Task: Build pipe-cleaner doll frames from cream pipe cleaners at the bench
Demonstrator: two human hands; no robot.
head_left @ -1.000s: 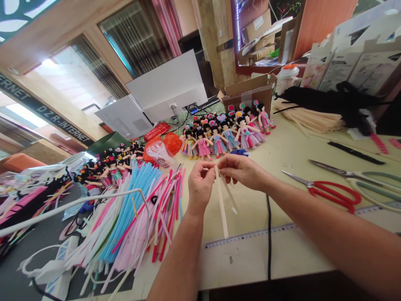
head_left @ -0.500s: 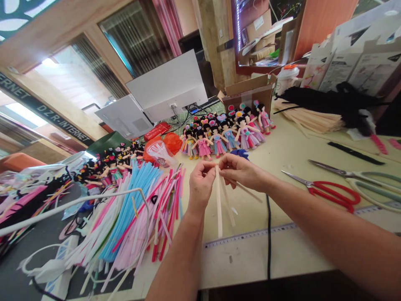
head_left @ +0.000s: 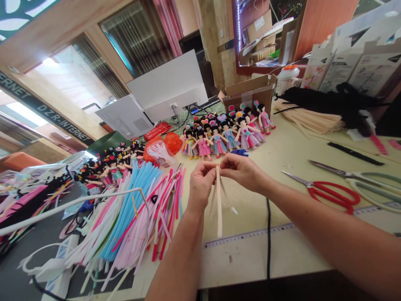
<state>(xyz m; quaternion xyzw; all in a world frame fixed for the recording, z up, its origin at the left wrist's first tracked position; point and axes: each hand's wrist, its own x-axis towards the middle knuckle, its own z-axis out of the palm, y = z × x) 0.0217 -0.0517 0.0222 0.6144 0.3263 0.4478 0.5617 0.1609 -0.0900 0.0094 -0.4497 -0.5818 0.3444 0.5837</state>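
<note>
Cream pipe cleaners (head_left: 219,209) hang down from between my two hands, one thick strand in front and thinner ones behind it. My left hand (head_left: 202,179) pinches their top end between thumb and fingers. Close against it, my right hand (head_left: 241,169) is also closed at the same top end, its fingertips pinching the strands. The exact join between the fingertips is too small to make out. Just beyond my hands stand several small dolls (head_left: 216,138) with black hair and colourful dresses, beside a blue item (head_left: 239,152).
To the left lies a large pile of pink, white and blue pipe cleaners (head_left: 125,213). Red-handled scissors (head_left: 328,192) and green-handled scissors (head_left: 369,179) lie right. A ruler strip (head_left: 250,235) and black cable (head_left: 268,242) are near the front edge. A cardboard box (head_left: 250,90) stands behind.
The thinner cream strands behind the front one have swung left and closer together; the one that stuck out right under my right hand no longer shows there. My hands stay nearly in place.
</note>
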